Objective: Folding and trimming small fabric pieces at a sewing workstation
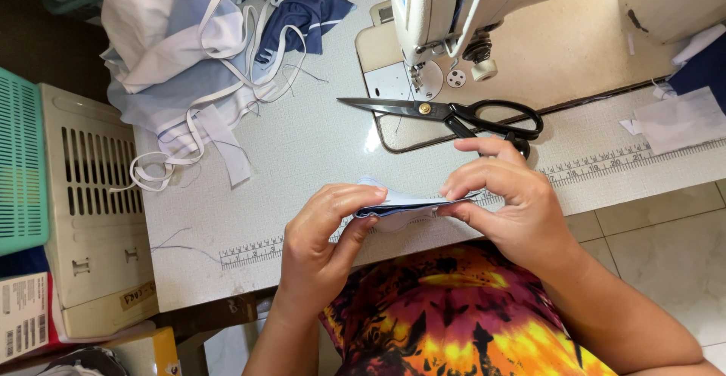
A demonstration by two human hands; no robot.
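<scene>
Seen from above, as a person sits at a sewing table, the view runs from left to right like this:

- At the far left edge stands a green plastic basket point(21, 164), with a cream slotted crate point(94, 209) just beside it, both off the side of the table.
- On the table's point(302, 149) upper left lies a heap of pale blue and white fabric point(181, 51) with loose white straps point(219, 81) trailing from it; a dark blue cloth point(310, 5) sits at the heap's right edge.
- A printed ruler strip point(257, 252) runs along the near edge of the table.
- The left hand point(321, 243) is curled, with thumb and fingers pinching the left end of a folded fabric piece point(397, 203).
- That small light blue and white piece sits between both hands, held just above the table's near edge, in front of the person's orange and black patterned clothing point(446, 315).
- The right hand point(510, 202) pinches the right end of the same piece, fingers pressed together over it.
- Just beyond the right hand lie black-handled scissors point(446, 113), blades pointing left, resting partly on the machine's base.
- Behind them stands a white sewing machine point(446, 13), its needle end above a metal plate.
- At the far right lie white paper scraps point(681, 119) on the table.
</scene>
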